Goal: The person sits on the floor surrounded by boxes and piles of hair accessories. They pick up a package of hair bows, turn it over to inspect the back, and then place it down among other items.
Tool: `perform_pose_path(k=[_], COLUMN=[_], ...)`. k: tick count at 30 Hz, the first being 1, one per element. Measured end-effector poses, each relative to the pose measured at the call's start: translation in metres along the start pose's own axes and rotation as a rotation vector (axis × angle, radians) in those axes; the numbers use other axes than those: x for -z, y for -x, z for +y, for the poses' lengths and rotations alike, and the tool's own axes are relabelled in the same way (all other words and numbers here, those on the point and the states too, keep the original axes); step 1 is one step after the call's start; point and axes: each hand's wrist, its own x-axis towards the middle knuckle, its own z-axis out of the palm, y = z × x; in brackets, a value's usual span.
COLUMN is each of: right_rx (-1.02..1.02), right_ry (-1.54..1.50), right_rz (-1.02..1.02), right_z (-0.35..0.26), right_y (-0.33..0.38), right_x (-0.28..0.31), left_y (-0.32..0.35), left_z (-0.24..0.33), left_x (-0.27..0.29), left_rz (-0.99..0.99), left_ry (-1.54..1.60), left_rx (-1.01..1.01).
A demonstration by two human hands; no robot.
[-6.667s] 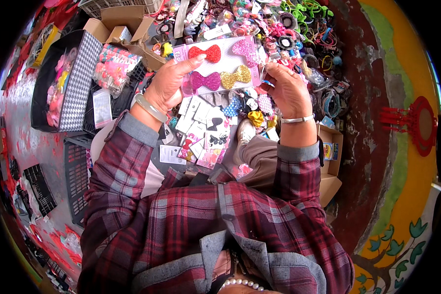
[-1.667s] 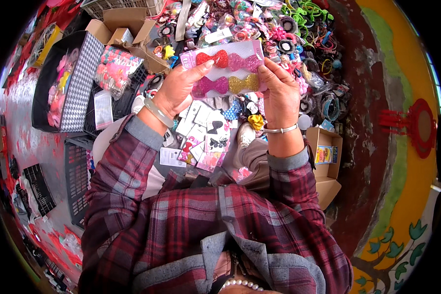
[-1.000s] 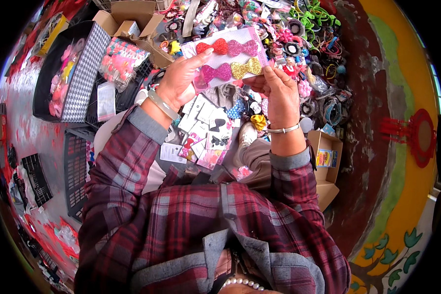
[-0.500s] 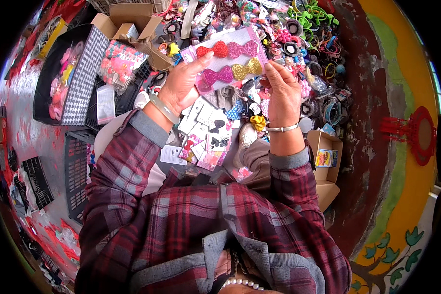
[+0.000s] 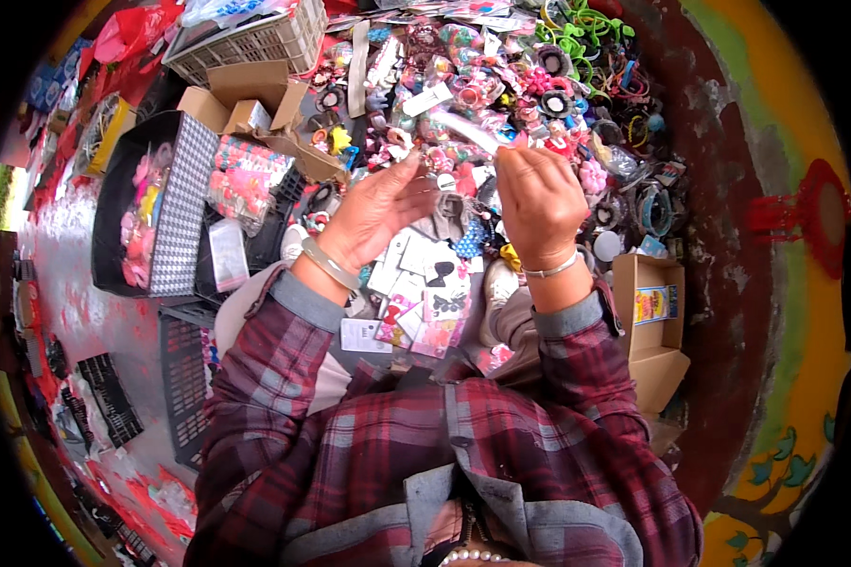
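Note:
Above the pile, my right hand [image 5: 541,203] is closed on a card of glitter bows [image 5: 465,129]. The card now shows as a thin, blurred white strip, so its bows are hidden from this side. To its left, my left hand [image 5: 373,217] is empty, with fingers stretched and thumb raised. Below the hands lie several flat accessory cards [image 5: 444,302], one carrying a dark bow [image 5: 438,274]. A grey cloth piece [image 5: 452,219] and a blue dotted fabric piece [image 5: 473,239] rest beyond those cards.
Loose hair accessories [image 5: 501,76] are heaped ahead. On the left stand a houndstooth box [image 5: 182,213] of pink items, an open cardboard box [image 5: 255,85] and a plastic crate [image 5: 255,47]. A small open carton [image 5: 654,326] sits at my right. A black basket [image 5: 184,378] lies left.
My left hand has let go of the card of glitter bows. My right hand has kept it and turned it from face-on to edge-on. The whole view has shifted slightly.

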Motion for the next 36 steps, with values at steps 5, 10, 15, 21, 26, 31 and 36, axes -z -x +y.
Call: perform_pose_path(k=[5,10,15,21,26,31,36], right_rx=[0.193,0.175,-0.616,-1.384,-1.363,-1.346,-1.394], right_ry=[0.015,-0.031,-0.557,-1.356,-1.386,-1.361,-1.358], right_rz=[-0.190,-0.270,-0.234,-0.485,-0.368,-0.350,-0.360], right_z=[-0.027,-0.034,-0.035,-0.040,-0.040,-0.041,-0.041], right_y=[0.011,0.007,0.011,0.013,0.019,0.017,0.020], right_x=[-0.005,-0.010,-0.015,-0.022,-0.026,-0.022,-0.022], left_y=[0.003,0.000,-0.003,-0.008,-0.010,-0.009,-0.010], left_z=[-0.002,-0.004,0.003,-0.007,-0.017,-0.010,-0.007], left_x=[-0.021,-0.019,-0.018,-0.023,-0.024,-0.026,-0.026], left_rz=[-0.237,-0.106,-0.043,-0.088,-0.138,-0.185,-0.120], left_ry=[0.307,0.243,0.277,0.235,0.202,0.254,0.282], left_rx=[-0.041,-0.178,-0.366,-0.381,-0.304,-0.344,-0.387])
